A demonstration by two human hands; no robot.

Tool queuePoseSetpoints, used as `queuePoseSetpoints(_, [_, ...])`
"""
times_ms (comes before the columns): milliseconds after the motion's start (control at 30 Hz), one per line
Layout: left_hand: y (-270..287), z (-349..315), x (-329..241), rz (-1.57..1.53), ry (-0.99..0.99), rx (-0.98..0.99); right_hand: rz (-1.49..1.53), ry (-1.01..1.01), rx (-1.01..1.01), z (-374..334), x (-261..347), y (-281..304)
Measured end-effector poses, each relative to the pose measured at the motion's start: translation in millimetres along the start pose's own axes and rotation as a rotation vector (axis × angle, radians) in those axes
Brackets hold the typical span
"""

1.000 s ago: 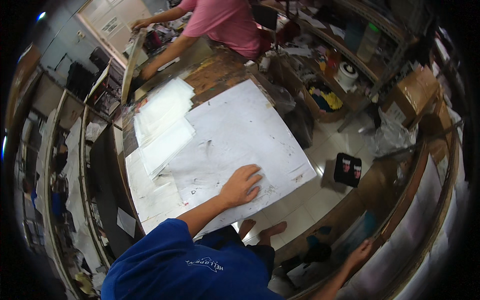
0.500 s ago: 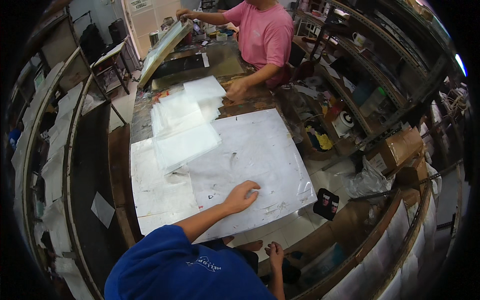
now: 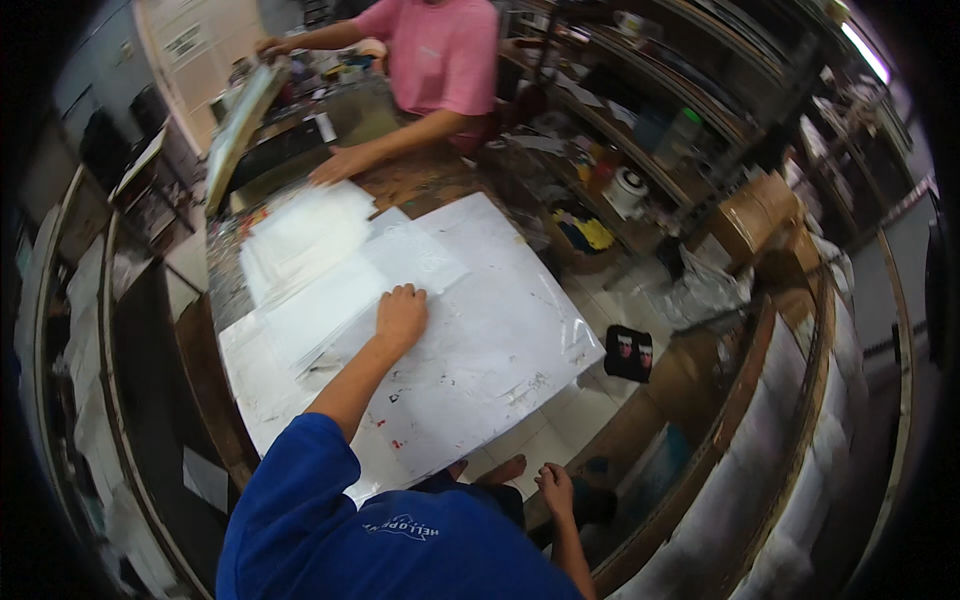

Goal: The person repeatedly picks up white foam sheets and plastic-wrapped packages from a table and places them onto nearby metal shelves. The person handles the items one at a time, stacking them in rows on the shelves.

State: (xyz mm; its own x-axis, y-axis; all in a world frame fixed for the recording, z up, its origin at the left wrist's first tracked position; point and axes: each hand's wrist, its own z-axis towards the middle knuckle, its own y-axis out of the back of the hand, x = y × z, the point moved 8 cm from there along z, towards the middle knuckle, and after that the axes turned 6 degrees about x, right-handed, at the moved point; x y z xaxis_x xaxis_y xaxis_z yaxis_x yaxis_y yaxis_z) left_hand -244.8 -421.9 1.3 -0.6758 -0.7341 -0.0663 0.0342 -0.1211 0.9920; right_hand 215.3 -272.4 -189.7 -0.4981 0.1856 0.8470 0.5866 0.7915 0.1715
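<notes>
Head view: our left hand point(image 3: 402, 320), fingers curled, meets the pale sheets point(image 3: 335, 295) at their right edge, left on the white board point(image 3: 500, 310). Our right hand point(image 3: 555, 487) hangs near right; blur hides either grip. Sheet handling, we judge; separating one calls for lightness.

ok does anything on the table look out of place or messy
Yes, the white sheets by the left hand lie skewed and fanned out, edges not squared into one pile. The white board partly under them also looks soiled, with dark marks and red specks.
</notes>
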Motion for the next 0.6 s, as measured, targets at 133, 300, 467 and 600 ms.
queuePoseSetpoints(133, [-7.8,14.3,-17.7,0.075,-0.171,0.016,0.130,0.005,-0.028,-1.3,-25.6,-6.4])
queuePoseSetpoints(300, [-1.3,-29.6,-99.6,-0.214,-0.396,0.032,0.314,0.041,-0.036,-6.9,16.6,-19.0])
queuePoseSetpoints(467, [10.4,-104.9,-226.9,-0.526,-0.769,0.152,0.582,0.147,-0.038,-28.7,114.1,-7.1])
queuePoseSetpoints(600, [13.8,-148.3,-279.5,-0.609,-0.868,0.261,0.583,0.264,-0.125,-36.5,123.2,5.6])
